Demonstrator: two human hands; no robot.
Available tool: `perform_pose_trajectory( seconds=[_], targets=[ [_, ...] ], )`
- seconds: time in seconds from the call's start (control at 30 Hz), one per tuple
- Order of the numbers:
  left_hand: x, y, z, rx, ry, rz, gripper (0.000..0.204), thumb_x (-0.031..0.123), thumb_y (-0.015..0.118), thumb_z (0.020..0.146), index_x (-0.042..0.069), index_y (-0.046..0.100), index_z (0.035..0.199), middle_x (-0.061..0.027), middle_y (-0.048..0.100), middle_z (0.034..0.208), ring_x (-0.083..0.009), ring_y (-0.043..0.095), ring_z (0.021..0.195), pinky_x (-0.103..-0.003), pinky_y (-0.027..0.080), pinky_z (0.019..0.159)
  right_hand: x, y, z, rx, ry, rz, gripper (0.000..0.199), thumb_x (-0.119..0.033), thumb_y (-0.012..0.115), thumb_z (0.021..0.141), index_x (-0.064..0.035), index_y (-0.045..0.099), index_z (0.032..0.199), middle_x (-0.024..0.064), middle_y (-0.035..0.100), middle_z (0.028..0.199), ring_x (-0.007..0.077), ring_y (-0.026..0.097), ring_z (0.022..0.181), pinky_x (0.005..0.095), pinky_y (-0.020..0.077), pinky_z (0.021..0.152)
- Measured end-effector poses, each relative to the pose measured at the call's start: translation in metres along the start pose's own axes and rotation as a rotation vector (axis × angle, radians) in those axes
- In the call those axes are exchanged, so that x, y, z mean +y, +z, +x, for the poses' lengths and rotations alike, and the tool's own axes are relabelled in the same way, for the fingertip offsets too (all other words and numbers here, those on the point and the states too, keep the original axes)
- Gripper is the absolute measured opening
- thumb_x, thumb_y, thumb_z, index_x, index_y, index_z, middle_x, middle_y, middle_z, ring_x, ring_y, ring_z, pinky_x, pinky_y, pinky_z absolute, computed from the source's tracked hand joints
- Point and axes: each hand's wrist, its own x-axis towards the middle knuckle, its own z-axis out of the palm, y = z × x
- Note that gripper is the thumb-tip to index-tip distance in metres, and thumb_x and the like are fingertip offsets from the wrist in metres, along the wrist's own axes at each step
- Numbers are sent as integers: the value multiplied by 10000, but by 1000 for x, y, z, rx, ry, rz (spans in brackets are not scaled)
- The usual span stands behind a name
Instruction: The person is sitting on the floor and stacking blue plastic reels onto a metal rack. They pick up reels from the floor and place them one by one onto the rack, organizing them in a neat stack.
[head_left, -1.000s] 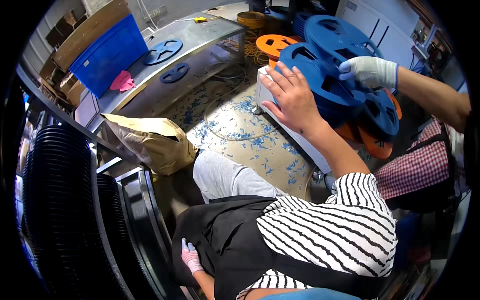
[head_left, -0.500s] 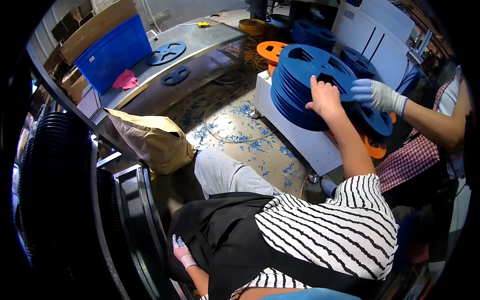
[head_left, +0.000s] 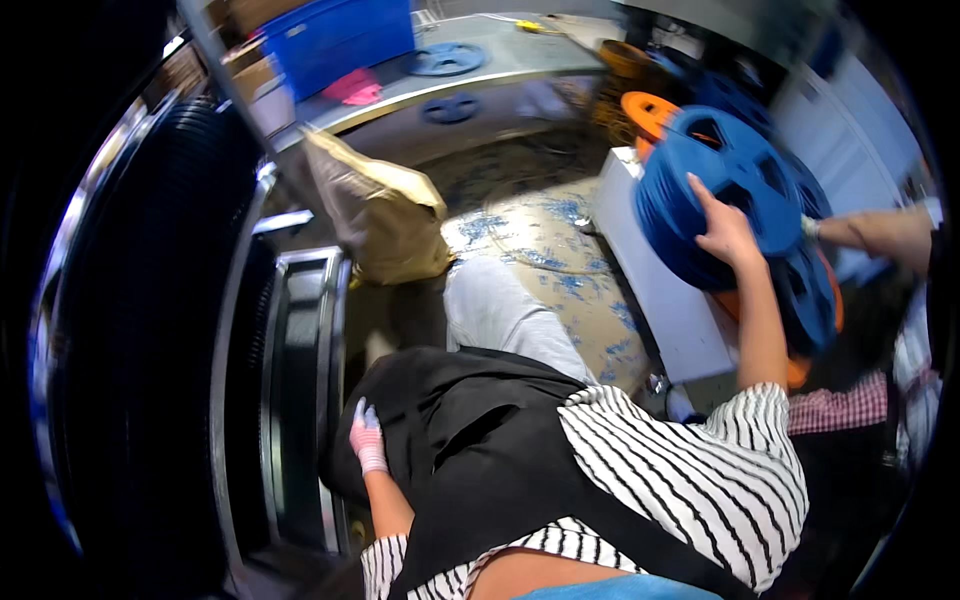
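Since half a second ago, the view has been turned and blurred, so that the desk [head_left: 545, 50] is shifted rightward, and a co-worker's gloved hand [head_left: 809, 228], earlier seen whole, is now mostly hidden behind the stack of blue reels [head_left: 735, 165]. That stack is carried by a white cabinet [head_left: 650, 285], with an orange reel [head_left: 648, 112] seen just behind. What the co-worker's hand grasps cannot be told. The bare right hand [head_left: 728, 232] is kept over the stack, unclenched, its index finger stretched out across the top reel. The gloved left hand [head_left: 368, 445] is laid loosely on the black apron [head_left: 470, 420], as before. On the grey desk a blue bin [head_left: 340, 45], a pink cloth [head_left: 353, 88] and a blue spoked reel [head_left: 447, 60] are set. Below, the floor [head_left: 515, 230] is littered with blue scraps [head_left: 568, 210], and a brown paper bag [head_left: 385, 220] is stood nearby.
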Motion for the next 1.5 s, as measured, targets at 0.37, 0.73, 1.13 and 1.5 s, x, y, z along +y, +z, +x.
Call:
perform_pose_trajectory(
  seconds=[0.37, 0.73, 1.13, 1.5],
  targets=[
    [25, -8, -14, 40, -74, -15, 391, 246, 530, 893, 152, 547, 1273, -222, 628, 1053, -406, 591, 956, -443, 487, 832, 52, 38, 39, 56, -38, 229, 960, -41, 540, 609, -270, 229, 1488, 237, 617, 757, 349, 545, 562, 429, 457, 587],
    [20, 7, -8, 93, -2, -5, 386, 235, 507, 887, 122, 557, 1253, -219, 651, 959, -396, 620, 858, -448, 486, 763, -42, -71, -1, 66, 180, -205, 916, -426, 688, 776, -239, 152, 1495, 228, 561, 1180, 343, 575, 1023, 410, 408, 931],
    [26, 2, -16, 93, -43, -43, 431, 309, 478, 895, 110, 533, 1274, -212, 647, 1047, -385, 607, 981, -458, 469, 872, -34, -78, 11, 590, -78, -113, 681, -379, 610, 809, -252, 367, 1433, 256, 659, 931, 430, 634, 799, 495, 490, 734],
    [39, -34, -52, 120, -152, 18, 449, 315, 475, 892, 120, 523, 1293, -203, 651, 1044, -366, 621, 969, -458, 474, 877, -149, -97, 77, 149, -282, 394, 525, -420, 556, 859, -96, 482, 1266, 189, 650, 978, 363, 632, 793, 462, 521, 766]
  ],
)
